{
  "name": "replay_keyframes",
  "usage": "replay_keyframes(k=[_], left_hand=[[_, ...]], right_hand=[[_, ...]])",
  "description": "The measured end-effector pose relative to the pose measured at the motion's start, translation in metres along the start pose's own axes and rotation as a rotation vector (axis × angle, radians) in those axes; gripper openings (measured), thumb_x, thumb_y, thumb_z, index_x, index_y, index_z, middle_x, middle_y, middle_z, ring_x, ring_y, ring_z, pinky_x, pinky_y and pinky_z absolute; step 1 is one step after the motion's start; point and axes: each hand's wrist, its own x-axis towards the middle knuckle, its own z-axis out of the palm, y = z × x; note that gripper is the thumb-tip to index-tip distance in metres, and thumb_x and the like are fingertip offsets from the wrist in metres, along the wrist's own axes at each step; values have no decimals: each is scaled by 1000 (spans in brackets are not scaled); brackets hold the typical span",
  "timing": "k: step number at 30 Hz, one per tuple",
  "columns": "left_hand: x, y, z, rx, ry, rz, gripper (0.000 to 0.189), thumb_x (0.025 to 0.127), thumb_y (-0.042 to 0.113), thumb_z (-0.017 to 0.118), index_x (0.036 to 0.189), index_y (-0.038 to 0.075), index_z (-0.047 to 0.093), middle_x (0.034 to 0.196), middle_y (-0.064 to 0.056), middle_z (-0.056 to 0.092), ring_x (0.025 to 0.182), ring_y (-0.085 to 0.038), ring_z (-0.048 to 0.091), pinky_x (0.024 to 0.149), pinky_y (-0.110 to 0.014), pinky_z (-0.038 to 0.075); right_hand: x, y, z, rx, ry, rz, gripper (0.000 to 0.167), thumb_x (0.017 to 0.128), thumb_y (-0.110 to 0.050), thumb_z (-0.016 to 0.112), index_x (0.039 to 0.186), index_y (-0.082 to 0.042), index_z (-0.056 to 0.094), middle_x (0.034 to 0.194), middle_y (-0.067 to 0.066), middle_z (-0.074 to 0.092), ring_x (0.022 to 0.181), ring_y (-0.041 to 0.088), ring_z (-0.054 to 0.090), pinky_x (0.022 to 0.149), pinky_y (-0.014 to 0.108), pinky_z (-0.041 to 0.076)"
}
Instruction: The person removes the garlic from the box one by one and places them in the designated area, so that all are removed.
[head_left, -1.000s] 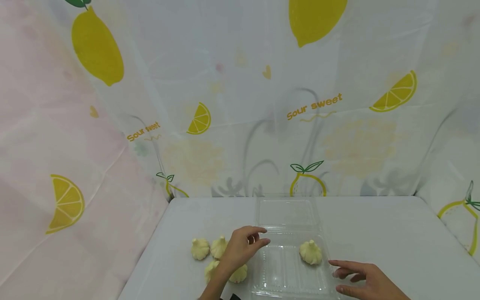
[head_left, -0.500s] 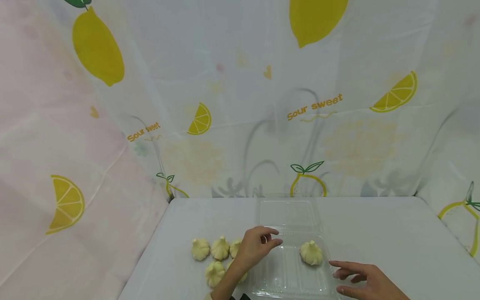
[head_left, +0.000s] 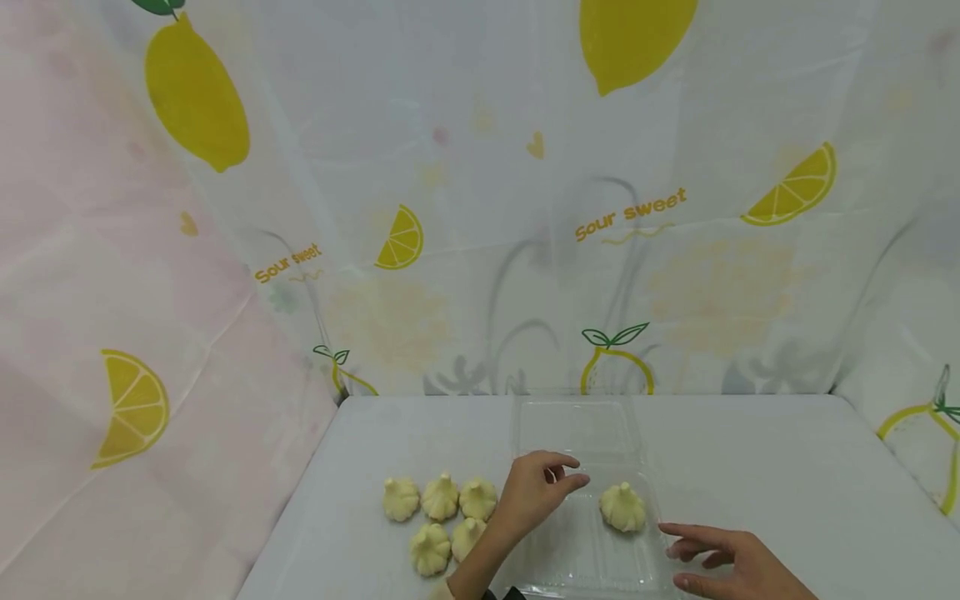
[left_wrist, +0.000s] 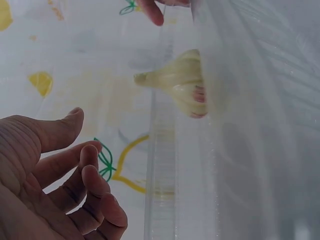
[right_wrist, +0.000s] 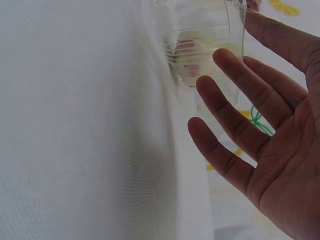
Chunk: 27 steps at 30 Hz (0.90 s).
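A single garlic bulb (head_left: 622,507) sits in the right part of a clear plastic clamshell box (head_left: 573,560). My left hand (head_left: 537,493) hovers over the left part of the box, fingers loosely bent and holding nothing. In the left wrist view, a gap separates my left fingers (left_wrist: 90,182) from the garlic bulb (left_wrist: 182,85). At the box's right wall is my right hand (head_left: 723,557), its fingers spread. From the right wrist view, that garlic bulb (right_wrist: 189,57) shows through the clear wall, close to my right fingertips (right_wrist: 222,56).
Several loose garlic bulbs (head_left: 430,548) lie on the white table (head_left: 757,467) left of the box, partly behind my left forearm. The box's lid (head_left: 573,427) lies folded back behind it. A lemon-print curtain (head_left: 480,208) encloses the table's back and sides.
My left hand has moved to the right, away from the loose garlic and over the box, nearer the bulb inside. More of the loose bulbs now show. The right hand stays in place.
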Motion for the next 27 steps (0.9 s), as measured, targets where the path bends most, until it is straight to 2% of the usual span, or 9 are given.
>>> replay_keyframes(k=[9,18,27], left_hand=[[7,10,12,-26,-27,-60,19,85,26,79,94,9,78,67,12,58,57,3,46,49,-18,39],[15,18,25,-32,-32,-78,19,83,24,81,90,6,79,64,12,59,54,4,45,46,-17,38],[21,22,32,-42,-95,-126,19,81,25,82,87,7,79,65,13,60,54,2,45,47,-18,38]], right_hand=[[0,1,0,4,1,-40,52,94,-24,68,136,4,55,108,3,71,94,6,65,71,25,53],[1,2,0,-5,9,-72,52,95,-24,68,136,3,54,109,2,71,95,7,65,71,26,53],[1,3,0,-8,5,-68,51,94,-24,68,136,3,55,109,1,71,94,6,65,70,26,53]])
